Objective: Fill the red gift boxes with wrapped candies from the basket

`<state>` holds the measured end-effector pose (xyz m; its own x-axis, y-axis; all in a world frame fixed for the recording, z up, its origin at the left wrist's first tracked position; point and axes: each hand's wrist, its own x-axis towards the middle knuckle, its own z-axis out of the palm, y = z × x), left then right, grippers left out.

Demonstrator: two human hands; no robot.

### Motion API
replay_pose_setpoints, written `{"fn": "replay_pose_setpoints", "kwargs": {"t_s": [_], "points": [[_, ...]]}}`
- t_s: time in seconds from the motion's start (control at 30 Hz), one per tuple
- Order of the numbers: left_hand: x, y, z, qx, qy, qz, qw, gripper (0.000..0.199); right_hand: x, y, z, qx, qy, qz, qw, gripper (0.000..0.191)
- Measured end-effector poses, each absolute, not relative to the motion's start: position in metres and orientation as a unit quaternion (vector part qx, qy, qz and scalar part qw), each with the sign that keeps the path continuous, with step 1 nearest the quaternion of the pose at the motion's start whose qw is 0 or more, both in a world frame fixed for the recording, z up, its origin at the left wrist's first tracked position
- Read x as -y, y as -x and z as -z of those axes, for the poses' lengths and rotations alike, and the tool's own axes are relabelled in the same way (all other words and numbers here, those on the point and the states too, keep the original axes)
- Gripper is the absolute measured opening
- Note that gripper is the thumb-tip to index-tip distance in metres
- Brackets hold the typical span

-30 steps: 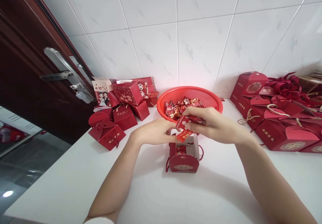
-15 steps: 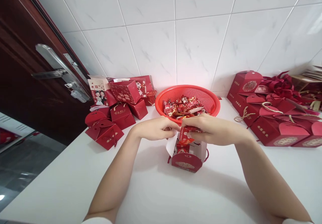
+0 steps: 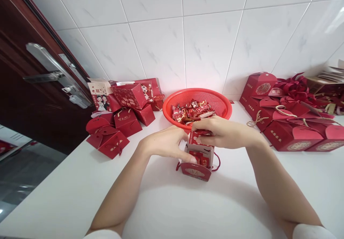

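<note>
An open red candy box (image 3: pixel 196 171) with a gold round emblem and dark red cord handles stands on the white table. Red wrapped candies (image 3: pixel 202 160) show inside it. My left hand (image 3: pixel 165 142) is at the box's left side. Its thumb stretches to the front flap beside the candies, while its other fingers are partly hidden near the back flap. My right hand (image 3: pixel 223 133) grips the raised back flap between thumb and fingers.
Just behind the box sits a red plastic basket (image 3: pixel 167 110) of wrapped candies. Red gift boxes are piled at the left (image 3: pixel 107 144) and at the right (image 3: pixel 285 137). A tiled wall (image 3: pixel 156 56) backs the white table (image 3: pixel 166 210), with a dark door (image 3: pixel 16 88) at the left.
My left thumb has moved from the box's left flap forward to the front flap. The orange-red wrapper near my right fingers is no longer visible. The view has shifted slightly.
</note>
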<state>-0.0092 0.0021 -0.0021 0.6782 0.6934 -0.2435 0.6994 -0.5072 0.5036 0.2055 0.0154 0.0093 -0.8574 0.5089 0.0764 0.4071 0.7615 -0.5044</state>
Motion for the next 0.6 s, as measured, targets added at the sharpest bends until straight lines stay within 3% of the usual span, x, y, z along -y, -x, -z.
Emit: {"fn": "replay_pose_setpoints", "kwargs": {"t_s": [0.2, 0.47, 0.6], "points": [[0.0, 0.009, -0.002, -0.394, -0.858, 0.024, 0.33, 0.061, -0.015, -0.2, -0.009, 0.922, 0.262, -0.274, 0.074, 0.005], [0.0, 0.008, -0.002, -0.412, -0.855, 0.066, 0.307, 0.056, -0.018, -0.191, 0.004, 0.92, 0.247, -0.292, 0.088, 0.015], [0.0, 0.009, -0.003, -0.427, -0.852, 0.074, 0.293, 0.057, -0.013, -0.192, -0.001, 0.898, 0.291, -0.305, 0.13, 0.007]]}}
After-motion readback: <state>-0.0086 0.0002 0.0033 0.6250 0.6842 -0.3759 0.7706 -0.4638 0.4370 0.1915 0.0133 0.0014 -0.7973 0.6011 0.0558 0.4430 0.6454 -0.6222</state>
